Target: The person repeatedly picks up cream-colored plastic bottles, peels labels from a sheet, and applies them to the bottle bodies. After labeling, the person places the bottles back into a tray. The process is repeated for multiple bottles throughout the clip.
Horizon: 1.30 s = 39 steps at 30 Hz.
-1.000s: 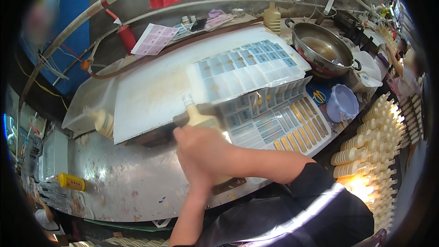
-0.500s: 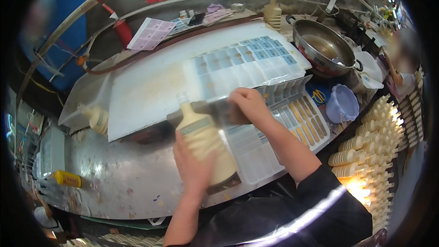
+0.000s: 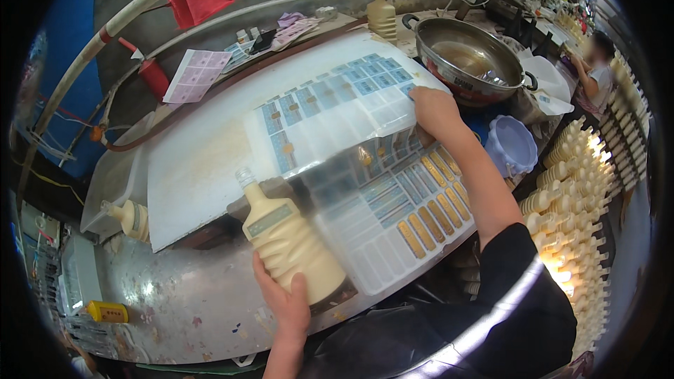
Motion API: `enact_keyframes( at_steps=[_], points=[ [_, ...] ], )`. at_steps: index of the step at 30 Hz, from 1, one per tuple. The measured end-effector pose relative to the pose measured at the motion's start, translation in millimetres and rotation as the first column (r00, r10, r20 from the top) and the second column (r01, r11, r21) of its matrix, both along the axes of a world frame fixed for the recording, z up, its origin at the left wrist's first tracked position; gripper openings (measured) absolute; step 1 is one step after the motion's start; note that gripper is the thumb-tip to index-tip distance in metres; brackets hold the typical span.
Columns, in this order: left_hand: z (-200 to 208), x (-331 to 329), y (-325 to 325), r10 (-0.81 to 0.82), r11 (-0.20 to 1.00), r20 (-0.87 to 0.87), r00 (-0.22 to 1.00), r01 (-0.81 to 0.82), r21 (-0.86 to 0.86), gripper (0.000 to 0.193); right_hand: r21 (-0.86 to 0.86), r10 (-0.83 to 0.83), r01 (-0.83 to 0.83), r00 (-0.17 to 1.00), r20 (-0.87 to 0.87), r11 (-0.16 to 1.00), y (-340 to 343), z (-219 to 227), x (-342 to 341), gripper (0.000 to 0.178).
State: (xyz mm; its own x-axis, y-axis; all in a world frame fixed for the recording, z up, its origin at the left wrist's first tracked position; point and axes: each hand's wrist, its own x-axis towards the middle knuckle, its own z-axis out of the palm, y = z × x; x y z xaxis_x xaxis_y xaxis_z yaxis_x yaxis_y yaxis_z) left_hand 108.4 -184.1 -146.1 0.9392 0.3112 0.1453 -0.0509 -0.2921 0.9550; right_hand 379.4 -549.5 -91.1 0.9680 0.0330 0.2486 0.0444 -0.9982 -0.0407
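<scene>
A cream ribbed bottle (image 3: pixel 298 245) with a grey-blue label on its shoulder leans on the metal table against the white board's front edge. My left hand (image 3: pixel 286 302) grips its lower side, thumb and fingers around it. At the board's right end, my right hand (image 3: pixel 437 111) is at the edge of a sheet of blue labels (image 3: pixel 330 95). Its fingers are curled together, and whatever they pinch is hidden. Below lies a clear tray (image 3: pixel 372 267) with gold and blue label strips in its compartments.
A steel pan (image 3: pixel 477 60) of liquid and a lilac basin (image 3: pixel 511 146) stand right. Another bottle (image 3: pixel 382 17) is behind; one (image 3: pixel 128 221) lies left, near a yellow bottle (image 3: pixel 107 311). Many cream bottles (image 3: pixel 562 203) fill the right side. A person (image 3: pixel 597 74) sits beyond.
My right hand has moved right, from beside the bottle to the labels' right edge. My left hand has slid down the bottle's side. The view has shifted slightly.
</scene>
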Motion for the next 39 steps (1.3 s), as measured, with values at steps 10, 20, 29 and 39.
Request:
enact_keyframes(
  at_steps=[10, 20, 29, 39],
  points=[
    [-3, -8, -2, 0.06, 0.99, -0.023, 0.998, -0.063, -0.129, 0.079, -0.098, 0.224, -0.21, 0.961, 0.165, 0.973, 12, -13, -40, 0.024],
    [-12, -31, 5, 0.133, 0.99, 0.003, 0.991, -0.133, 0.037, 0.069, 0.734, 0.531, -0.447, 0.836, 0.139, 0.511, 111, -5, -147, 0.014],
    [6, -17, 8, 0.071, 0.975, -0.033, 0.997, -0.076, -0.208, 0.061, 0.025, 0.868, -0.956, 0.275, 0.414, 0.291, 180, -20, -217, 0.027],
    [-6, -16, 2, 0.108, 0.988, -0.022, 0.994, -0.11, -0.109, 0.068, 0.299, 0.841, -0.889, 0.436, 0.32, 0.348, 157, -29, -233, 0.022]
  ],
)
